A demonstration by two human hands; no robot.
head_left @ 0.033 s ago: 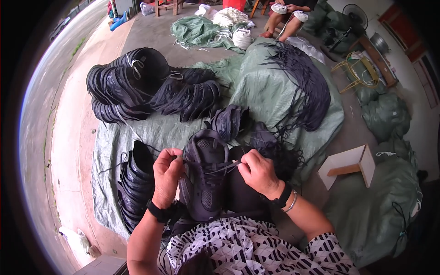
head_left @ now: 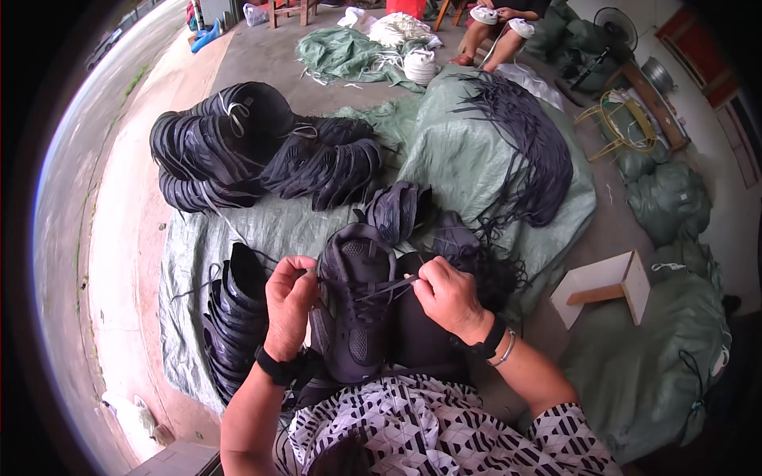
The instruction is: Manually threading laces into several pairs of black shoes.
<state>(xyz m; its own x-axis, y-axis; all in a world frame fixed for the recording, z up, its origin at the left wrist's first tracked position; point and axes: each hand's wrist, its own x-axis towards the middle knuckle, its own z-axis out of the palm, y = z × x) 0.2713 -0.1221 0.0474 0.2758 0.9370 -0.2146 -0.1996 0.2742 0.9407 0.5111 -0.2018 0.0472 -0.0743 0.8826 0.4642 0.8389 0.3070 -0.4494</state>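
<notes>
A dark shoe upper (head_left: 359, 333) rests on my lap, its tongue and padded collar turned away from me. Dark shoelace (head_left: 387, 289) runs through its eyelets, and both ends are drawn out sideways. On the left of the upper, my left hand (head_left: 287, 305) pinches one end between thumb and fingers. The other end is pinched by my right hand (head_left: 449, 295), held to the right at about the same height. Just beyond the collar lie more dark uppers (head_left: 394, 213). Nested uppers (head_left: 232, 325) stand in a row beside my left hand.
Large stacks of dark uppers (head_left: 214, 147) sit on a green woven sheet (head_left: 186, 289). A bundle of dark laces (head_left: 536, 151) drapes over a green covered heap. To the right are a white board box (head_left: 603, 289) and green sacks (head_left: 635, 373). Another person (head_left: 496, 40) sits at the back.
</notes>
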